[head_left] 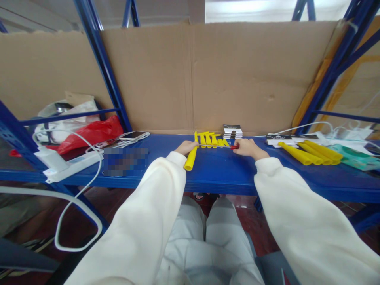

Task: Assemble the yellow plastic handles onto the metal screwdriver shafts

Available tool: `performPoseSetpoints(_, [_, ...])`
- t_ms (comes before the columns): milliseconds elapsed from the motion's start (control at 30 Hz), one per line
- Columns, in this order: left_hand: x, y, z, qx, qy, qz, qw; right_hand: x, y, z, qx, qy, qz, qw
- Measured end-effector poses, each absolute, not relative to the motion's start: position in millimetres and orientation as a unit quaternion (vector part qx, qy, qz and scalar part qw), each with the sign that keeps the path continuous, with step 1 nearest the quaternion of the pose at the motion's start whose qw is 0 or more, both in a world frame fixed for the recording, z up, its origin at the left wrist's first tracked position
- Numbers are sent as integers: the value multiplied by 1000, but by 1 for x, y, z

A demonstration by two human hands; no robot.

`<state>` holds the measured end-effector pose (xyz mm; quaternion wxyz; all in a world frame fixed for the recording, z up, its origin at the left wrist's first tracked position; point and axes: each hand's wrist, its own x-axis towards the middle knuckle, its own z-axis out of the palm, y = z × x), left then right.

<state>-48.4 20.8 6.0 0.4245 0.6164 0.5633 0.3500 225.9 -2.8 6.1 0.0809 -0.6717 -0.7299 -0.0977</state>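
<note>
My left hand (186, 147) is closed on a yellow tapered tube (190, 159), its wide round end pointing toward me. My right hand (247, 148) is wrapped round the red handle of a screwdriver (215, 146). The thin metal shaft runs left from that fist to the yellow tube at my left hand; whether its tip touches the tube I cannot tell. Just behind the shaft, several yellow plastic pieces (208, 139) lie in a row on the blue table (221, 168). Behind them stands a small stack of printed cards (232, 131).
On the right lie several yellow cones (311, 153) beside a green packet (356, 157) and white cables. At left are a white power strip (74, 165), a phone (135, 135) and a red bag (92, 134). A cardboard panel (237, 79) closes the back between blue posts.
</note>
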Motion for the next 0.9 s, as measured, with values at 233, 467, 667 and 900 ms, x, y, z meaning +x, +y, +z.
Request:
performPoseSetpoints(233, [-50,28,2,622,565,350,413,230,3,1,-666,-735,-83,96])
performPoseSetpoints(467, [-49,29,2,619,570,350,411,230,3,2,-667,-734,-95,81])
performPoseSetpoints(667, [-49,29,1,623,568,348,410,229,2,2,-668,-734,-74,102])
performPoseSetpoints(900, [-49,28,2,618,570,348,415,229,1,3,-674,-728,-78,97])
